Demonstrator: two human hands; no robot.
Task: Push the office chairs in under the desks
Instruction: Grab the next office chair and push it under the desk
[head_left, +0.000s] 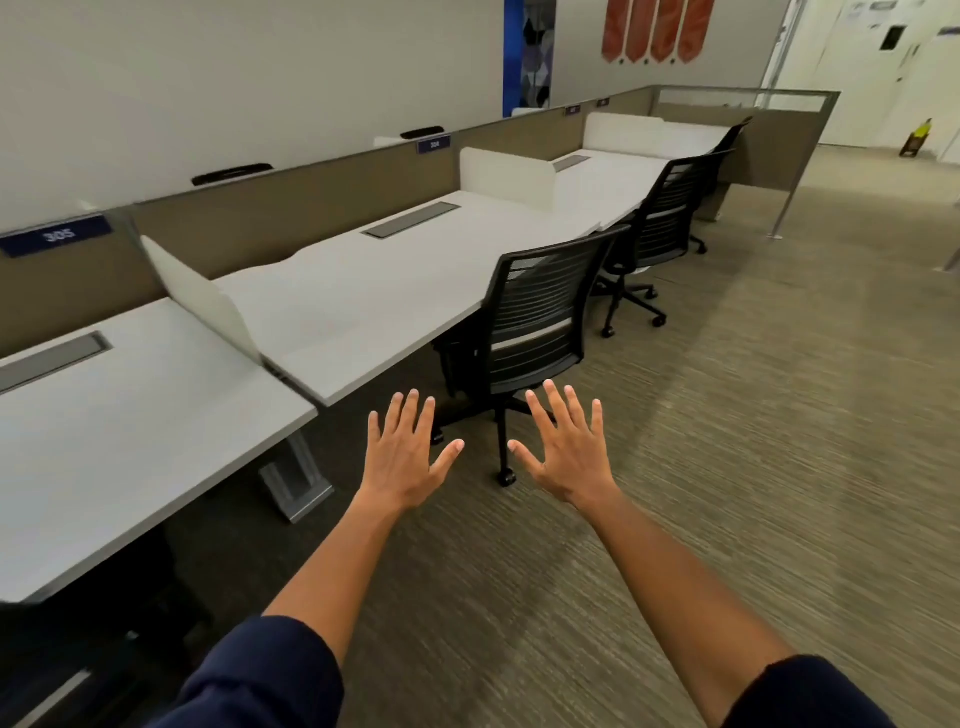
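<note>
Carpeted floor (727, 467) lies under the left hand (402, 457) and right hand (569, 454), fingers spread and empty, short of the nearest chair (540, 317) just beyond, seemingly needing a forward reach to push it beneath the counter (363, 291).

Single head-worn wide-angle view, looking forward and down, desks (363, 291) left, carpet (727, 415) right

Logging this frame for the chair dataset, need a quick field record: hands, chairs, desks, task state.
left hand: open, fingers spread, touching nothing
right hand: open, fingers spread, touching nothing
nearest chair: black, seat partly under the desk, ahead of both hands
second chair: farther along the row, at the next desk
floor: carpet
task state: no chair being pushed
</note>
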